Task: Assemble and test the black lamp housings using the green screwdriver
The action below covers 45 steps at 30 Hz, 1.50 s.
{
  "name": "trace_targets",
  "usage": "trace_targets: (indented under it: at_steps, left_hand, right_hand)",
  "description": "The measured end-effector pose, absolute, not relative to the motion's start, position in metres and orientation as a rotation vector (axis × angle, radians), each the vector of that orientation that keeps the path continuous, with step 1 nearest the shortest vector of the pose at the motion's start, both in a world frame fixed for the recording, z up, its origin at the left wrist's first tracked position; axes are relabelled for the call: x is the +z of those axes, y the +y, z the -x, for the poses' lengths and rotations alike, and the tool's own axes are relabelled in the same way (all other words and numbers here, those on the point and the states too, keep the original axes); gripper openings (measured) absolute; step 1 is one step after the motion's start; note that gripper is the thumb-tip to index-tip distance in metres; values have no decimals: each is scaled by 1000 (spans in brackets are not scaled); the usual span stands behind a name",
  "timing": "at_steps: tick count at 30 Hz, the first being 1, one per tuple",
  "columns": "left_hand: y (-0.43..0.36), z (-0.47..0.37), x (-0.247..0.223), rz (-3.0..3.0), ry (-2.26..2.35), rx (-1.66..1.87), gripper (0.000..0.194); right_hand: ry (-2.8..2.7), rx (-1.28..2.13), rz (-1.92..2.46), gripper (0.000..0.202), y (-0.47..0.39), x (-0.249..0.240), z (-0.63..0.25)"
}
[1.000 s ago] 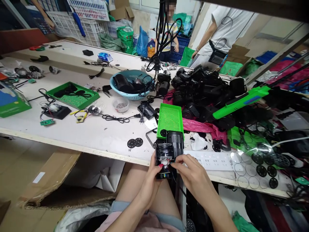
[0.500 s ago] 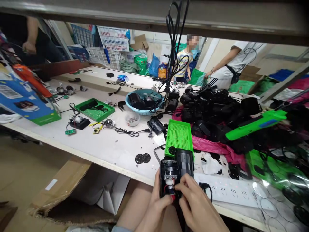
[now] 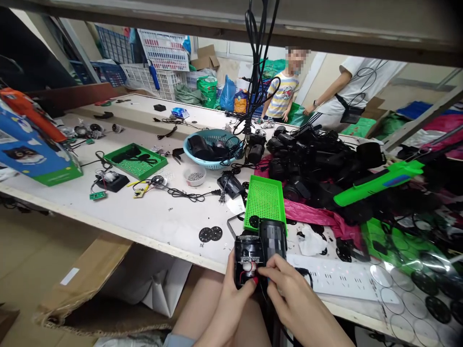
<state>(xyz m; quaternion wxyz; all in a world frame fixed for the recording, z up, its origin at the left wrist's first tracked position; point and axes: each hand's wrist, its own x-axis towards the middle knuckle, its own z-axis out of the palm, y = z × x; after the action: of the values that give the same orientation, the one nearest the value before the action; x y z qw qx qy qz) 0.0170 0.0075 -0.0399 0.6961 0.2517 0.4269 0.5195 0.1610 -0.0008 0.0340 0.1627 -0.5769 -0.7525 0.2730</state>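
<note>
Box: one blue-and-green printed cardboard carton [image 3: 34,149] stands at your far left on the white worktable [image 3: 141,217].
Circuit board: one small green rectangular board [image 3: 98,195] lies beside one black base with a pale part on top [image 3: 114,183].
Dark tray: one deep-green shallow rectangular tray [image 3: 156,169] holds black parts, too tangled to count.
Tub: one clear round plastic tub [image 3: 195,182] holds many tiny metal pieces.
Basket: one light-blue round plastic basket [image 3: 188,156], just behind the tub, holds several black parts.
Discs: two flat black discs [image 3: 205,234] lie together near the table's front edge.
Left hand: your left hand [image 3: 231,296] grips the housing's near end, thumb across the front.
Housing: one boxy black plastic housing [image 3: 249,248], at the table's front edge, shows a white part and red wire inside.
Bright tray: one bright-green perforated plastic tray [image 3: 265,195] sits beyond it.
Cylinder: one black ribbed cylindrical part [image 3: 273,237] stands just right of the housing, overlapping the tray's near edge in view.
Right hand: your right hand [image 3: 289,291] has its fingers bent at the housing's right side; you cannot tell whether they pinch anything.
Heap: black parts [image 3: 318,159], uncountable, are piled to the right.
Power strip: one white plastic strip [image 3: 338,279] lies right of your right hand.
</note>
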Motion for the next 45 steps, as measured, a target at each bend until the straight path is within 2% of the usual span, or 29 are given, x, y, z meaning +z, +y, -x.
trace_targets:
  at_steps: [19,23,29,45]
  left_hand:
    - [10,-16,-25,-604,1006,1092,75]
    - [10,-15,-24,-655,1014,1079,70]
    - [8,-15,-22,-683,1035,1082,72]
    - [12,-9,-13,-459,881,1053,76]
  right_hand:
    - [-1952,775,1676,21,-8,29,-163]
    - [-1847,723,1735,14,-2,22,-160]
    - [-1914,601,1690,16,4,13,-155]
    - [-1737,928,1694,21,2,25,-163]
